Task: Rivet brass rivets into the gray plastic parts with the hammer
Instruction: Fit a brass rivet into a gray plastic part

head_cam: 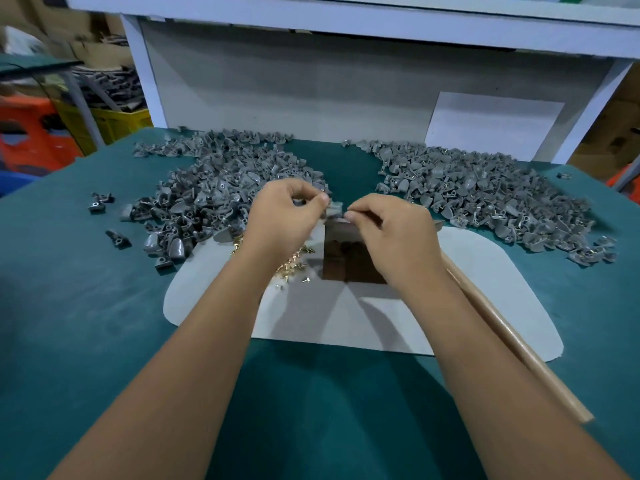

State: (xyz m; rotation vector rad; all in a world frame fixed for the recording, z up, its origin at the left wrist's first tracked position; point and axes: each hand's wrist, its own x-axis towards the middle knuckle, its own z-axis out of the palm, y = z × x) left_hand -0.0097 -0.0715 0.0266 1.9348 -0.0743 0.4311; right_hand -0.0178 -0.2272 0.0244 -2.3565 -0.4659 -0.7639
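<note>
My left hand (285,214) pinches a gray plastic part (334,207) above the far edge of a dark metal block (341,258). My right hand (391,233) is beside it, its fingertips pinched at the part; what they hold is too small to tell. Loose brass rivets (294,263) lie scattered left of the block, partly hidden by my left wrist. The hammer's wooden handle (512,341) lies along the right of the mat, its head hidden behind my right hand.
A pile of gray parts (221,188) sits at the back left, and another pile with rivets in them (491,195) at the back right. A gray mat (485,271) covers the green table. A white shelf frame (138,67) stands behind.
</note>
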